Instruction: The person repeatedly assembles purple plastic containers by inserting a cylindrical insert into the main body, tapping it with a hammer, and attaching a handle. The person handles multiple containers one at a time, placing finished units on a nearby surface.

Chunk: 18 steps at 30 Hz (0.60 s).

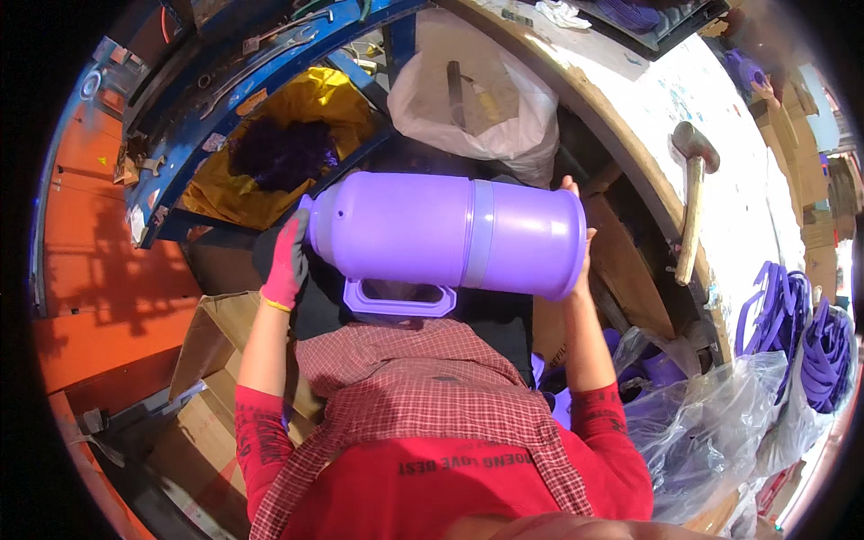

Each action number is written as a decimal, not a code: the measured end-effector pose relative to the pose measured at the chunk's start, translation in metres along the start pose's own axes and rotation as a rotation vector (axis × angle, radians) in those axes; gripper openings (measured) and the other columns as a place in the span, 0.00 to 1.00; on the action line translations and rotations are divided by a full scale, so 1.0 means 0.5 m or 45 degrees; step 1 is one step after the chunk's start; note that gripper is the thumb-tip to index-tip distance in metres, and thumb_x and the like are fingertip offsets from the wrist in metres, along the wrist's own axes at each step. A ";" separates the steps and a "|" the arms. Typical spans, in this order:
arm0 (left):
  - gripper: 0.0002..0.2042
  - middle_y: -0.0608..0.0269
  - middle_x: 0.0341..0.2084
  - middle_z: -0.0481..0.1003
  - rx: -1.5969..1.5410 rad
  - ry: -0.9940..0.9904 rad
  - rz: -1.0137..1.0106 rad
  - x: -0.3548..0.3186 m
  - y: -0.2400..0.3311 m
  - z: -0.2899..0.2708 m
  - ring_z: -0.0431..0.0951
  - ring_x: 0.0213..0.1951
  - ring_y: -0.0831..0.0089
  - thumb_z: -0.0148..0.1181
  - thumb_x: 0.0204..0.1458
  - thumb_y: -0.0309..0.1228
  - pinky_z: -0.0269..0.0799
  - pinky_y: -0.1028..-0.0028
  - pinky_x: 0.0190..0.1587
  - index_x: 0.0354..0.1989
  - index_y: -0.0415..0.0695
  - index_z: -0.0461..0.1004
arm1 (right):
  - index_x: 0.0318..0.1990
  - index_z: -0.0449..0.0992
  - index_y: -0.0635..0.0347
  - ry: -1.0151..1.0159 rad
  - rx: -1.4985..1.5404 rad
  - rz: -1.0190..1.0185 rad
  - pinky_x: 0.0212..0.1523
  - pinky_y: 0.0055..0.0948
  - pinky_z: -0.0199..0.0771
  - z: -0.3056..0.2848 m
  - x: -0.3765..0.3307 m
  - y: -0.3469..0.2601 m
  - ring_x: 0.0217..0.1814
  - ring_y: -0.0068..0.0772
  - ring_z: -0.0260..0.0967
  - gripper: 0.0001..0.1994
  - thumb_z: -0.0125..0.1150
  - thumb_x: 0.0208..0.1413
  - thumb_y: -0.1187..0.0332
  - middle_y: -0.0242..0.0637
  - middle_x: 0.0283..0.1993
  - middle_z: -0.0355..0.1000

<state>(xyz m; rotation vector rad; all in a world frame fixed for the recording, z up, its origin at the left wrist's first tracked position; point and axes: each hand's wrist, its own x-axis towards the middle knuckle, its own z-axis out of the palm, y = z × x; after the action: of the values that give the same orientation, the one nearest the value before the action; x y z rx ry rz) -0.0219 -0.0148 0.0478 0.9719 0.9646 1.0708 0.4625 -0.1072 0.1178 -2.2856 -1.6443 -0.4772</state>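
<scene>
A large purple plastic thermos flask (pixel 405 225) lies sideways across my lap, held up between both hands. Its loop handle (pixel 400 308) points toward me, and a lighter band (pixel 481 234) rings its middle. My left hand (pixel 286 263), in a pink and grey glove, is closed around the narrow neck end. At the wide base, my bare right hand (pixel 581 270) grips the rim; its palm is partly hidden behind the flask. A checked red apron (pixel 423 378) covers my lap.
A hammer (pixel 695 193) lies on the white bench at right, beside purple plastic handles (pixel 776 306). Ahead stand a white sack (pixel 531 126) and a yellow sack (pixel 337 94). Wrenches (pixel 256 67) rest on a blue frame. Cardboard (pixel 193 450) is at left; another person's hand (pixel 767 93) shows far right.
</scene>
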 end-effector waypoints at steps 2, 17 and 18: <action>0.24 0.61 0.62 0.68 0.017 0.084 -0.034 0.011 -0.003 0.002 0.67 0.62 0.71 0.47 0.68 0.39 0.58 0.71 0.66 0.66 0.37 0.62 | 0.75 0.43 0.57 -0.353 1.624 0.403 0.77 0.40 0.37 -0.011 0.017 -0.013 0.81 0.36 0.38 0.39 0.22 0.67 0.38 0.38 0.80 0.40; 0.26 0.48 0.63 0.66 -0.188 0.166 0.006 0.049 -0.001 -0.014 0.65 0.65 0.57 0.44 0.56 0.13 0.58 0.65 0.67 0.66 0.36 0.62 | 0.75 0.44 0.59 -0.175 2.025 0.287 0.78 0.43 0.30 0.004 0.014 0.007 0.82 0.41 0.33 0.49 0.28 0.59 0.27 0.43 0.80 0.39; 0.26 0.48 0.63 0.66 0.034 0.127 0.129 0.054 -0.010 -0.026 0.65 0.65 0.57 0.43 0.56 0.12 0.58 0.65 0.67 0.66 0.36 0.62 | 0.75 0.45 0.59 -0.012 2.059 0.327 0.77 0.45 0.33 -0.016 0.004 0.006 0.82 0.42 0.33 0.49 0.29 0.59 0.27 0.44 0.79 0.40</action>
<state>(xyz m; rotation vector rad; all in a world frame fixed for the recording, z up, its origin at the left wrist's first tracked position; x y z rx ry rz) -0.0278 0.0125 0.0353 1.0059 1.0215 1.2033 0.4650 -0.1096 0.1258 -1.1303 -0.9377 0.7116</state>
